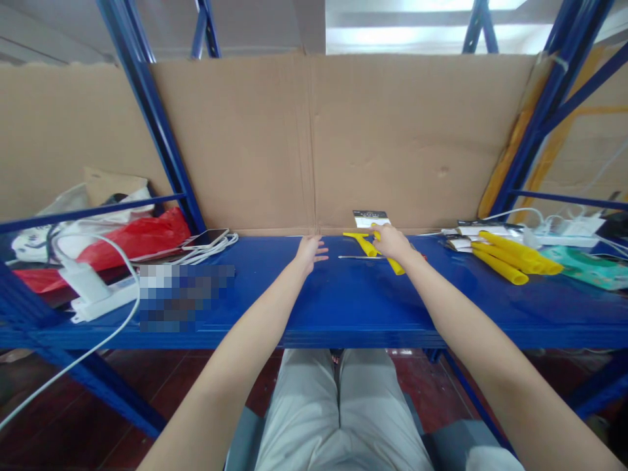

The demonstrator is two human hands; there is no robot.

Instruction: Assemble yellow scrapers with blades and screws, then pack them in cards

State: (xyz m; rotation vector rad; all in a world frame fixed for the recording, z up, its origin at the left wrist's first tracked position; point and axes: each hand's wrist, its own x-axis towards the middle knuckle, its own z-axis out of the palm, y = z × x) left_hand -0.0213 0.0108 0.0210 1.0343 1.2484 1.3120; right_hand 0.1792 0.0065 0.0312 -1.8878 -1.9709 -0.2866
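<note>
Blue tabletop (343,304) beneath: grips yellow tube (396,267) in right hand (391,241); holds left hand (309,252), fingers apart, at nine o'clock from it.

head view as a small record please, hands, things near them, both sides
left hand: open, fingers spread, over the blue table
right hand: on a yellow tube, grip partly hidden
between hands: yellow piece, thin metal rod
right side: loose yellow tubes
left side: red bag, coiled white cable
behind: cardboard panel
</note>
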